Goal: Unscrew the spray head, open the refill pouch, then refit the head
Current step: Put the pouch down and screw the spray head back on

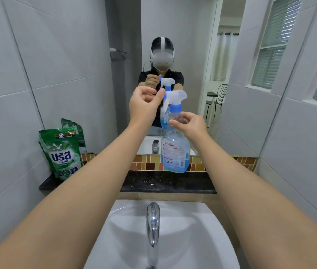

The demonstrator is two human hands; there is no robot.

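Note:
A clear spray bottle (pixel 175 152) holding blue liquid hangs in the air in front of the mirror, above the dark counter. My right hand (pixel 190 124) grips its neck just under the blue collar. The white spray head (pixel 175 96) with a blue nozzle sits on top of the bottle. My left hand (pixel 144 104) pinches the blue nozzle tip at the head's left end between thumb and fingers. A green refill pouch (pixel 62 152) stands upright against the wall at the left end of the counter.
A white sink (pixel 202 230) with a chrome tap (pixel 153 222) lies directly below my arms. A dark stone counter (pixel 165 182) runs behind it, with a mosaic tile strip and a mirror above. Tiled walls close in left and right.

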